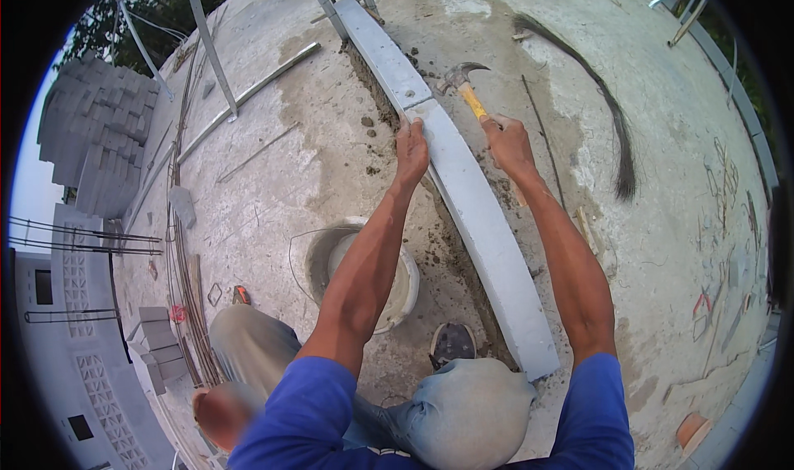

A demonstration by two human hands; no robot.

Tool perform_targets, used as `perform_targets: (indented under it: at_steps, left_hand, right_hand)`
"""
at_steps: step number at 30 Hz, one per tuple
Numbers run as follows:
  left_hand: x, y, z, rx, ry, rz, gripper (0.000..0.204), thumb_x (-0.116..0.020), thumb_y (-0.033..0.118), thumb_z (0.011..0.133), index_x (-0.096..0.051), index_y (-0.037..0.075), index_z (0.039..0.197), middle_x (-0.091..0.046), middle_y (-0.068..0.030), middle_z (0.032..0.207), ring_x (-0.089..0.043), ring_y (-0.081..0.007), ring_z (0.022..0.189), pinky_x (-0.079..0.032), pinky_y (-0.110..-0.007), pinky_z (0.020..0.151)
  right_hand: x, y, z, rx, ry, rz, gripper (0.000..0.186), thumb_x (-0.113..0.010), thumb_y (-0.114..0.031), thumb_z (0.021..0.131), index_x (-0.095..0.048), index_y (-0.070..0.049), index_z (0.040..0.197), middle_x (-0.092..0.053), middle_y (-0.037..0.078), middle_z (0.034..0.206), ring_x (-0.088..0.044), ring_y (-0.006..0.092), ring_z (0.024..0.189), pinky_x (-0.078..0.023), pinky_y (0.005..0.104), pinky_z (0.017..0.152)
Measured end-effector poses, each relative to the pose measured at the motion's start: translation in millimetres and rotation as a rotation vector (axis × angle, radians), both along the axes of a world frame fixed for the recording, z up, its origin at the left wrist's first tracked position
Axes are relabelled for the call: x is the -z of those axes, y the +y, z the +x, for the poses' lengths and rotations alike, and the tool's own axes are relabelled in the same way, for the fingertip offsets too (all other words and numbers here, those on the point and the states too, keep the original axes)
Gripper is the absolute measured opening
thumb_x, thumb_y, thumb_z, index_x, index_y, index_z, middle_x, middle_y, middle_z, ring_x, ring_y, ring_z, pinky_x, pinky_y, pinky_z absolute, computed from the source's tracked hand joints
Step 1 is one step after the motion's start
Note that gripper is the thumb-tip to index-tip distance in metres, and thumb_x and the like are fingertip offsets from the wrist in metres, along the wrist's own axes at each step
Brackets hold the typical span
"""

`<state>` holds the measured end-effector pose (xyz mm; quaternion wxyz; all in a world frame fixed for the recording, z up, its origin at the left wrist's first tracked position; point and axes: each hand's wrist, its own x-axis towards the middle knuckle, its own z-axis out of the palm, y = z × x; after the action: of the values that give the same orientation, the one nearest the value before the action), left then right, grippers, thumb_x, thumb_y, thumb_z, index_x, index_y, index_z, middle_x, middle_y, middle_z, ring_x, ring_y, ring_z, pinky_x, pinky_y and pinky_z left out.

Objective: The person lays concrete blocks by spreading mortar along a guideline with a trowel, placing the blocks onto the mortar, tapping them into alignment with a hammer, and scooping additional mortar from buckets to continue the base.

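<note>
My right hand is closed round the wooden handle of a claw hammer, held over the right side of a row of long grey blocks. The hammer's metal head points away from me, near the joint. My left hand lies along the left edge of the near block, just short of that joint, its fingers stretched forward. Beyond the joint, the far block continues the line. Crumbly mortar shows along the row's left side.
A bucket stands left of the near block, beside my shoe. Black bristles lie on the concrete at right. Metal props and long rods are at left, with stacked blocks behind. Another block stack stands lower left.
</note>
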<state>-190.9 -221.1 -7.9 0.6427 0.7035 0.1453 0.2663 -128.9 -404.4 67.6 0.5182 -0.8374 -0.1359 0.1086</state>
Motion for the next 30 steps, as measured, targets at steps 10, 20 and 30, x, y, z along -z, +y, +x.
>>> perform_targets:
  at_steps: [10,20,30]
  left_hand:
    - [-5.7,12.4,-1.4,0.15,0.147,0.145,0.034,-0.041,0.02,0.102,-0.057,-0.008,0.114,-0.061,-0.0127,0.111,-0.053,-0.0191,0.098,-0.043,-0.033,0.088]
    - [16.4,49.3,28.0,0.048,0.2,-0.102,0.044,-0.046,0.029,0.099,-0.06,-0.011,0.11,-0.063,-0.0133,0.098,-0.057,-0.0213,0.085,-0.045,-0.036,0.078]
    - [36.6,58.7,31.7,0.081,0.24,-0.058,0.034,-0.047,0.02,0.1,-0.056,-0.009,0.116,-0.064,-0.0135,0.108,-0.062,-0.0208,0.097,-0.049,-0.033,0.085]
  right_hand:
    - [-7.2,-140.1,-75.1,0.134,0.522,0.14,0.037,-0.062,-0.029,0.095,-0.059,0.002,0.114,-0.044,-0.004,0.063,-0.036,0.003,0.044,-0.027,0.022,0.038]
    - [-130.4,-319.3,-372.3,0.47,0.87,0.305,0.027,-0.059,-0.032,0.096,-0.054,-0.006,0.091,-0.041,-0.003,0.051,-0.026,0.0018,0.036,-0.02,0.0207,0.033]
    - [-61.3,-281.0,-561.7,1.1,1.469,0.767,0.025,-0.053,-0.031,0.1,-0.052,-0.007,0.09,-0.042,-0.004,0.057,-0.031,0.004,0.038,-0.024,0.0204,0.031]
